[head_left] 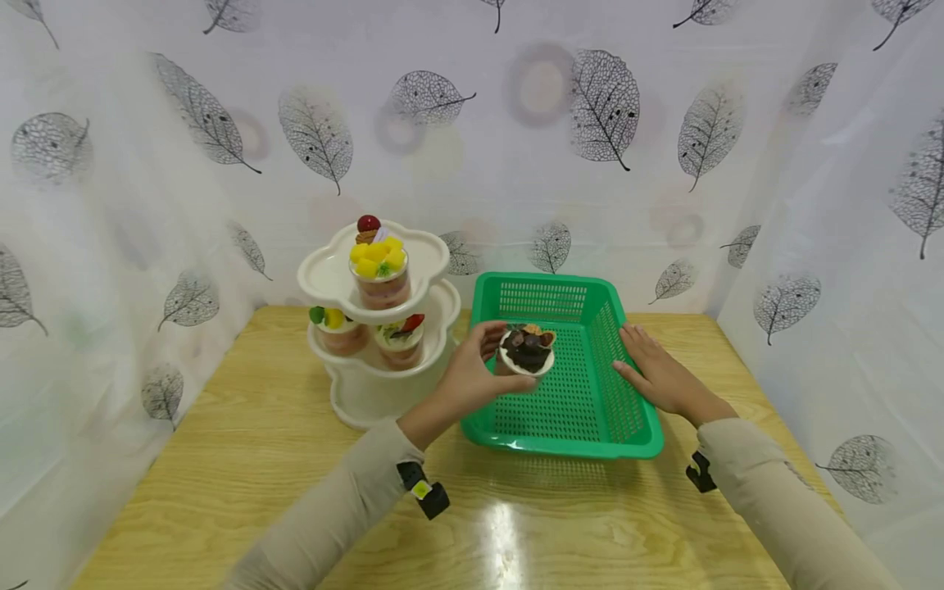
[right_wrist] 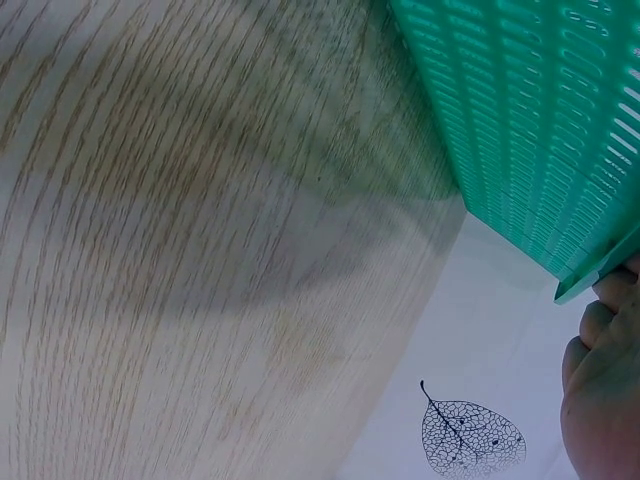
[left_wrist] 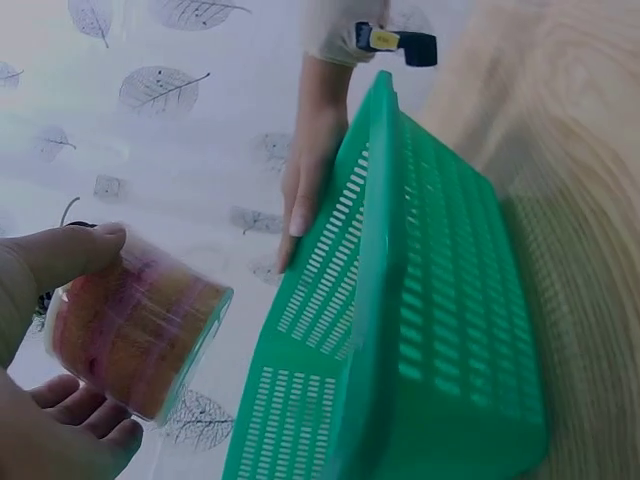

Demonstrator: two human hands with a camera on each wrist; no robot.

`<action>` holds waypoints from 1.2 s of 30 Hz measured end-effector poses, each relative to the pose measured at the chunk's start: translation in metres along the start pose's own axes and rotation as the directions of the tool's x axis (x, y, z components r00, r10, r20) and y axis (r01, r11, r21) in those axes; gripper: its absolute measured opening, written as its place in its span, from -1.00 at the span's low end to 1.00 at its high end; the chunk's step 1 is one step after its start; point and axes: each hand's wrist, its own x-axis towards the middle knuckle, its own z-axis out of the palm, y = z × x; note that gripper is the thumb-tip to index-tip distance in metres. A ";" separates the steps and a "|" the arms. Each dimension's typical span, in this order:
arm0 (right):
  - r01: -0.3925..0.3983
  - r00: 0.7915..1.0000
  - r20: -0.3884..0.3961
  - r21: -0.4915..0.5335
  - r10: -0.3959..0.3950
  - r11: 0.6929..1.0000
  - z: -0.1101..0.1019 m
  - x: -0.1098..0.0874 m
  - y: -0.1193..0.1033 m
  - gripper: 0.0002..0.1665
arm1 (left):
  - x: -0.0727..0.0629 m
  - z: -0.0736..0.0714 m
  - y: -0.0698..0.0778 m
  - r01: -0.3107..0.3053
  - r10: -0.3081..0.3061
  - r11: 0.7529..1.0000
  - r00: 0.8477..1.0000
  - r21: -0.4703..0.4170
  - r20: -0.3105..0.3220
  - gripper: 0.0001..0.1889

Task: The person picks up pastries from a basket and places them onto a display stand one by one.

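My left hand (head_left: 472,373) grips a clear dessert cup (head_left: 527,352) topped with dark chocolate and cookie pieces, thumb on one side and fingers on the other. The cup is over the left part of a green plastic basket (head_left: 560,449). In the left wrist view this cup (left_wrist: 140,330) shows brown and pink layers and leans sideways in the picture. On the basket's right rim rests my right hand (head_left: 667,378), its fingers extended and thumb apart. The right wrist view catches only part of the right hand (right_wrist: 610,380) beside the basket wall (right_wrist: 520,130).
Left of the basket stands a white tiered stand (head_left: 361,397). A fruit-topped dessert cup (head_left: 381,279) sits on its top tier, and two more cups, one with red fruit (head_left: 401,342), are on the tier below. Leaf-print curtain (head_left: 472,164) surrounds the wooden table (head_left: 243,459).
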 end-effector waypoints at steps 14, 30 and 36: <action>0.003 1.000 -0.011 0.019 -0.003 1.000 0.000 -0.002 0.003 -0.16 | -0.056 -0.068 -0.017 0.074 -0.080 0.996 0.990 -0.052 -0.118 -0.22; -0.019 1.000 0.005 0.027 0.018 0.999 0.003 -0.001 0.004 -0.16 | -0.116 -0.111 -0.044 0.244 -0.225 0.969 0.937 0.039 -0.265 -0.18; -0.018 1.000 0.013 0.023 0.018 1.000 0.003 0.000 0.002 -0.16 | -0.123 -0.117 -0.069 0.270 -0.244 0.963 0.904 0.026 -0.351 -0.20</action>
